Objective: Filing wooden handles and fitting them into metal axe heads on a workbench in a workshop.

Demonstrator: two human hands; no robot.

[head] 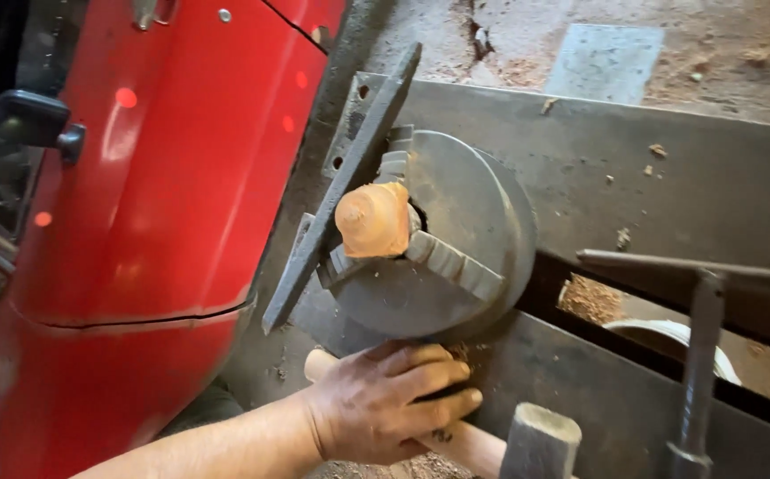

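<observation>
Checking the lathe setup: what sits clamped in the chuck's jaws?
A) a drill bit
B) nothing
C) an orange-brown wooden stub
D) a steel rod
C: an orange-brown wooden stub sticks out from the centre of the grey metal chuck, gripped between its stepped jaws.

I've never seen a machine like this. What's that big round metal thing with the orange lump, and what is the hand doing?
The picture comes from a camera on a person's head, looking down. The round grey thing is a lathe chuck: its stepped metal jaws clamp the orange wooden stub in the middle. A dark flat bar leans across it. One hand, which one I can't tell, rests on a pale wooden handle just below the chuck. A mallet head stands nearby, and sawdust lies on the lathe bed. The red part is a machine cover.
</observation>
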